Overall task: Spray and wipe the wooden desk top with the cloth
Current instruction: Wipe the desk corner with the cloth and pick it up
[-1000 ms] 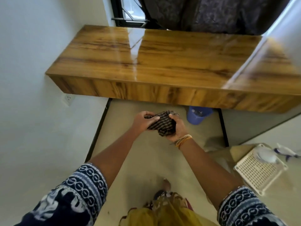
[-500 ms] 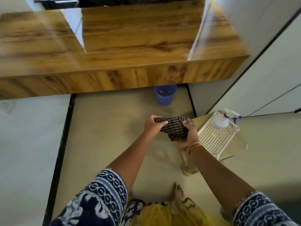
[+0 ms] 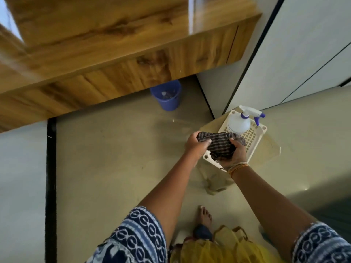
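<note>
A dark checked cloth [image 3: 220, 145] is bunched between both my hands. My left hand [image 3: 196, 146] grips its left end, and my right hand [image 3: 236, 153] cups it from below and the right. Both hands hover over a white slatted basket [image 3: 255, 133] that stands on a low stool at the right. A white spray bottle [image 3: 239, 123] with a purple nozzle stands upright in that basket, just behind the cloth. The glossy wooden desk top [image 3: 106, 21] fills the upper left, well away from my hands.
A blue bucket [image 3: 167, 96] sits on the floor under the desk's right end. White cupboard panels [image 3: 303, 44] rise at the right. A pale wall [image 3: 20, 177] with a black strip runs along the left. My bare foot [image 3: 205, 217] is on the beige floor.
My view has turned right and down, away from the desk. Both hands carried the cloth to the right and now sit over the basket by the spray bottle.
</note>
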Available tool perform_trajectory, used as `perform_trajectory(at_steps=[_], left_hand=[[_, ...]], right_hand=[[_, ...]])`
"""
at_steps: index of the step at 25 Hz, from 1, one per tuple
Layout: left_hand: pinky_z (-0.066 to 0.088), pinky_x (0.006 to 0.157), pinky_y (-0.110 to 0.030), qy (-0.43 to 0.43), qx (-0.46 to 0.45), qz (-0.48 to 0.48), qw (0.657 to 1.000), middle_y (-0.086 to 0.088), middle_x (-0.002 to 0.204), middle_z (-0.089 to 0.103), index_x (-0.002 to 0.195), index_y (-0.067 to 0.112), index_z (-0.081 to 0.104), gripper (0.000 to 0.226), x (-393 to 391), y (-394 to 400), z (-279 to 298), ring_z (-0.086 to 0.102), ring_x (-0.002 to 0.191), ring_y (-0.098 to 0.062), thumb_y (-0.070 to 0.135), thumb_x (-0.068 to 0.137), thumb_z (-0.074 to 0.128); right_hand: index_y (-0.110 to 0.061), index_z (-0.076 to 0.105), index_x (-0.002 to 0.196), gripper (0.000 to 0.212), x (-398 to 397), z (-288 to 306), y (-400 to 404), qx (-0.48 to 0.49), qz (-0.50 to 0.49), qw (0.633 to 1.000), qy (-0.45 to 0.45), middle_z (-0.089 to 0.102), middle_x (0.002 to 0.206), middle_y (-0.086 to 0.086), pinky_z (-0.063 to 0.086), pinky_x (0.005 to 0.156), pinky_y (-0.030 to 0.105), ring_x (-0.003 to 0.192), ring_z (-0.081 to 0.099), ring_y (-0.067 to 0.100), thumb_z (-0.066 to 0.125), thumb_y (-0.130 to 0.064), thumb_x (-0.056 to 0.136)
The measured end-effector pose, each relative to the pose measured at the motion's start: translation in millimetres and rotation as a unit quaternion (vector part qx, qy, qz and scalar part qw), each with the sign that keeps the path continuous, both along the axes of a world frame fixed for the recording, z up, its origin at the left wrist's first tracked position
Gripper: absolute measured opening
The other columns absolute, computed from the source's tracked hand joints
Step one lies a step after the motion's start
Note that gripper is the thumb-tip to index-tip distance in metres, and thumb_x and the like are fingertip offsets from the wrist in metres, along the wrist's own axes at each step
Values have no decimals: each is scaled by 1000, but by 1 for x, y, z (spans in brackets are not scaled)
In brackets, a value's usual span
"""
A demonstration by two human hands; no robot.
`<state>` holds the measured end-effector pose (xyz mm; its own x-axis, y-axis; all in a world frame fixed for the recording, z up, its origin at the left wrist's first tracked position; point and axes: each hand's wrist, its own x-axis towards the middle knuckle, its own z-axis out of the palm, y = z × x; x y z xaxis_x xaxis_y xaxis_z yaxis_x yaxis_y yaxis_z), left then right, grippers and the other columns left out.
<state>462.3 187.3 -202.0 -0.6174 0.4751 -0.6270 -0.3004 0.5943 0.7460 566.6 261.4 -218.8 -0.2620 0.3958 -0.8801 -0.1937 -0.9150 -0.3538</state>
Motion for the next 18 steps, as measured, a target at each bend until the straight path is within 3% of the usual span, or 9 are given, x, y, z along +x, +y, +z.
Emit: perform_trajectory(at_steps=[3,7,10,12,15,18], left_hand=[[49,95,-28,-32,-27,-33,999,-10,130,60,139,9,49,52,3,23,-34,59,116,-23,10,89,62],[46,104,-35,-57,-51,-48,996,-10,138,54,145,10,41,56,14,39,-65,54,123,-24,4,92,56],[44,99,-25,-66,-53,-52,995,-10,139,52,146,12,38,57,13,43,-83,52,124,-22,-2,92,51],[42,96,-22,-64,-58,-79,993,-10,142,49,148,15,34,60,11,43,-89,49,127,-21,-5,92,47],[33,108,-28,-49,-81,-156,983,-7,154,34,155,19,19,69,9,39,-88,36,139,-22,-4,94,44],[32,111,-30,-52,-85,-177,979,-5,160,23,156,21,14,71,3,31,-74,28,144,-23,-2,96,45]], right_hand=[[-12,60,107,23,7,-34,15,-20,-33,999,-15,64,115,14,43,102,49,106,60,35,55,-27,90],[-12,56,117,32,17,-71,27,-27,-58,998,-21,61,114,15,50,88,49,106,57,35,49,-18,86],[-11,58,111,33,20,-97,37,-22,-55,998,-29,61,113,15,47,92,51,105,56,35,39,-10,84],[-10,56,119,36,19,-103,41,-2,-14,997,-76,62,114,14,49,92,52,104,58,33,48,-8,85],[-9,55,114,27,20,-104,43,63,86,971,-213,61,95,8,54,82,42,88,59,24,61,-7,89],[-3,52,130,44,15,-103,48,109,211,912,-335,61,120,14,50,88,36,107,59,31,62,-14,88]])
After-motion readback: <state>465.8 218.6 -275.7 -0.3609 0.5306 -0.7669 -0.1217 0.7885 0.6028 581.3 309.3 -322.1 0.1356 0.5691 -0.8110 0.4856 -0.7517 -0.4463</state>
